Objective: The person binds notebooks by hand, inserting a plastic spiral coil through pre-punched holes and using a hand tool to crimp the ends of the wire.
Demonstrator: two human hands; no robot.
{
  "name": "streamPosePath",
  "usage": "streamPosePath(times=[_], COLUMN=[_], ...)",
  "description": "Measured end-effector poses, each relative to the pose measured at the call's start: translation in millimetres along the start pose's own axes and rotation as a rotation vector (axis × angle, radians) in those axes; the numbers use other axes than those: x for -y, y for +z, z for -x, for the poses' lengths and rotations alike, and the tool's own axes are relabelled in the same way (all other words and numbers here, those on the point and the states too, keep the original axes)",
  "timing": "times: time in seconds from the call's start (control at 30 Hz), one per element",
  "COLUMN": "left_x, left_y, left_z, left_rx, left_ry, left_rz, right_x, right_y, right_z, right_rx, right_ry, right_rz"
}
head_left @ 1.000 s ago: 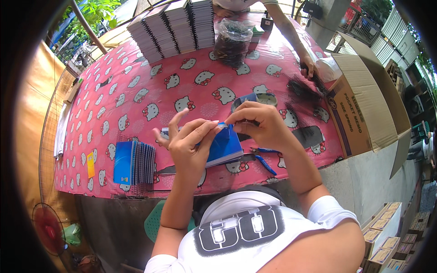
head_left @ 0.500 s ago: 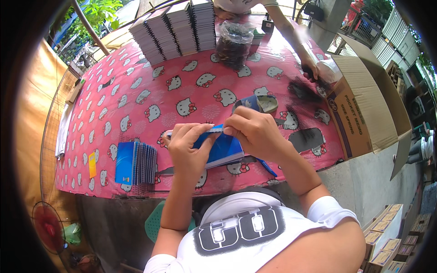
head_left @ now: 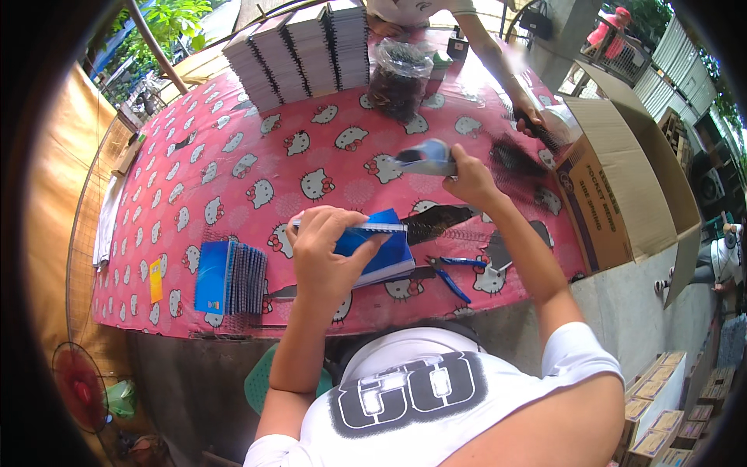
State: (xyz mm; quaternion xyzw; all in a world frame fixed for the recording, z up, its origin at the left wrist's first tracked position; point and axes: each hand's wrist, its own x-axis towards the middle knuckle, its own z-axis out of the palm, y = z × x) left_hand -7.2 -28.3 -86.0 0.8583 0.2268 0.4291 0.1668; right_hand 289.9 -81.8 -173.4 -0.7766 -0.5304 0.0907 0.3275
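Observation:
My left hand (head_left: 323,237) is closed on a small notebook (head_left: 389,227) with a blue cover and a row of holes along its white edge. Under it lies a stack of blue-covered notebooks (head_left: 397,263). My right hand (head_left: 472,177), off to the right, grips a small blue-and-grey container-like object (head_left: 424,159), held tilted above the table and blurred; its exact kind is unclear. Just right of the notebook, loose wire spirals (head_left: 440,226) lie on a dark patch. Blue-handled pliers (head_left: 447,272) rest spread near the front edge.
Bound blue notebooks (head_left: 226,276) stand in a row at left, beside a yellow card (head_left: 156,280). Tall stacks of spiral notebooks (head_left: 299,58) and a plastic-wrapped bundle (head_left: 400,78) are at the back. Another person's hand (head_left: 529,117) holds dark coils by an open cardboard box (head_left: 603,202).
My right hand has left the notebook's edge and lifted the blue-and-grey object off the table. The pliers and the spirals beside the notebook now show. My left hand stays in place.

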Motion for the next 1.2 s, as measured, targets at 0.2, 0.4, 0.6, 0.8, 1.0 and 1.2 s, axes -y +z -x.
streamPosePath(times=[0.2,0.4,0.6,0.8,1.0,1.2], left_x=[-3,-8,3,17,31,67], left_y=[9,2,-1,-4,-3,-8], left_z=[-2,-4,0,9,14,35], left_rx=[0.027,0.020,-0.073,-0.093,-0.184,-0.167], left_ry=[-0.038,-0.083,-0.170,-0.297,-0.528,-0.582], left_rz=[0.049,-0.003,0.017,0.205,0.821,1.212], right_x=[29,74,90,103,103,108], right_y=[-20,-53,-56,-48,-34,-24], right_z=[25,26,13,14,-18,-24], right_rx=[0.068,0.373,0.219,0.355,0.228,0.206], right_ry=[-0.335,-0.309,-0.271,-0.144,-0.312,-0.304], right_rz=[-0.889,-0.834,-0.564,-1.213,-0.491,-0.220])
